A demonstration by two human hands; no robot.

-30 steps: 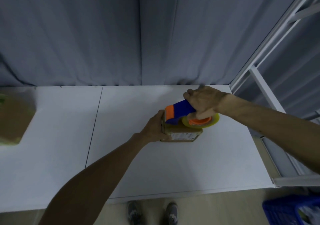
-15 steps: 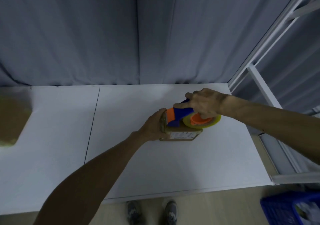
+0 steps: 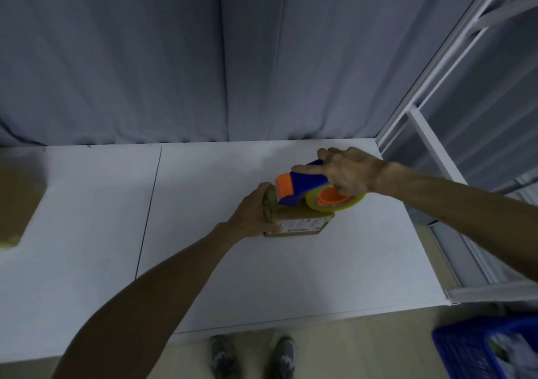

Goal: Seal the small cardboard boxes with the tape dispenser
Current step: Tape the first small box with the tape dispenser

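While left hand (image 3: 256,212) grips box (image 3: 302,226), right hand (image 3: 350,172) grips dispenser (image 3: 305,183); basket (image 3: 463,346) on floor (image 3: 364,346).

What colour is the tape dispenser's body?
The dispenser is blue with an orange tip; head view.

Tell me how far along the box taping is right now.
Done: nothing shows as finished; the blurred brown box at the left edge of the table can't be judged. In hand: the left hand holds the small cardboard box while the right hand grips the tape dispenser on its top, orange nose at the left end. Left: probably cutting the tape.
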